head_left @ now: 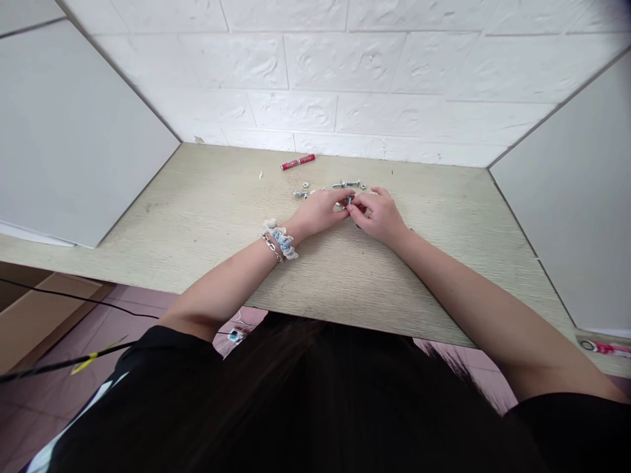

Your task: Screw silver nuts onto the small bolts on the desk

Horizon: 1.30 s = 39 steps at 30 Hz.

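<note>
White brick wall stands behind your pale wood surface (207,217), with grey panels on both sides. Your two hands meet near the far middle of it. Your left hand (320,211) and your right hand (378,215) are touching at the fingertips, and together they pinch a small metal piece (348,202). It looks like a nut or bolt part, but it is too small to tell which. Both grips are closed tight around it, fingers curled, with no gap showing between them.

Just past your hands lies a little bunch of loose metal bits. You can see a bolt (346,184) lying flat, and small nuts (302,191) to the left of it, near but not touching your fingers. A red pen (298,161) (or maybe a marker) lies farther back, close to the wall and well apart from the metal bits.

Your left wrist wears a blue scrunchie (282,238) and a chain bracelet (271,247).

How far along are you? My guess is you are somewhere in the middle. One piece is in your hands being worked on, and several bolts and nuts are loose on the surface and not joined up. No finished pile shows anywhere, so a good bit seems left to do. Whether the piece in your fingers is already screwed together is hidden by your fingertips.
</note>
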{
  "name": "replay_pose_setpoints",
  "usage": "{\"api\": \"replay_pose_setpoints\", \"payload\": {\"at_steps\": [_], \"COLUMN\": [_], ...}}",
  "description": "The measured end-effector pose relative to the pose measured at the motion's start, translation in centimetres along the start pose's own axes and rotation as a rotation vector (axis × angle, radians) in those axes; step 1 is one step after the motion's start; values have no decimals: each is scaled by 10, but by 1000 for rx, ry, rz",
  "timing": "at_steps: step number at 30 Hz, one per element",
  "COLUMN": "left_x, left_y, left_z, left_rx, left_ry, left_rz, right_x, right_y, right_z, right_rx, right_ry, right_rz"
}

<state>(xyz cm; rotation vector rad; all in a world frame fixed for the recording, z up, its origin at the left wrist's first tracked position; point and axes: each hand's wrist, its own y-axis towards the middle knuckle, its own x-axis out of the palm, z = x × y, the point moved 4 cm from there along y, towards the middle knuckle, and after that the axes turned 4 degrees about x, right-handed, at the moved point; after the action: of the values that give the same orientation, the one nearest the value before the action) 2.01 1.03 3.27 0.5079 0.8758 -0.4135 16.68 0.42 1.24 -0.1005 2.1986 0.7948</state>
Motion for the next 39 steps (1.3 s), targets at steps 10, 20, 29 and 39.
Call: {"api": "replay_pose_setpoints", "payload": {"at_steps": [10, 20, 29, 39], "left_x": [3, 1, 1, 2], "left_y": [1, 1, 0, 0], "left_z": [-4, -3, -3, 0], "left_rx": [-3, -17, -5, 87], "left_ry": [-71, -56, -80, -112], "left_rz": [26, 15, 14, 33], "right_x": [-1, -1, -2, 0], "right_y": [1, 1, 2, 3], "right_z": [-1, -1, -3, -1], "right_rx": [9, 31, 11, -35], "right_ry": [33, 28, 38, 28], "right_rz": [13, -21, -26, -23]}}
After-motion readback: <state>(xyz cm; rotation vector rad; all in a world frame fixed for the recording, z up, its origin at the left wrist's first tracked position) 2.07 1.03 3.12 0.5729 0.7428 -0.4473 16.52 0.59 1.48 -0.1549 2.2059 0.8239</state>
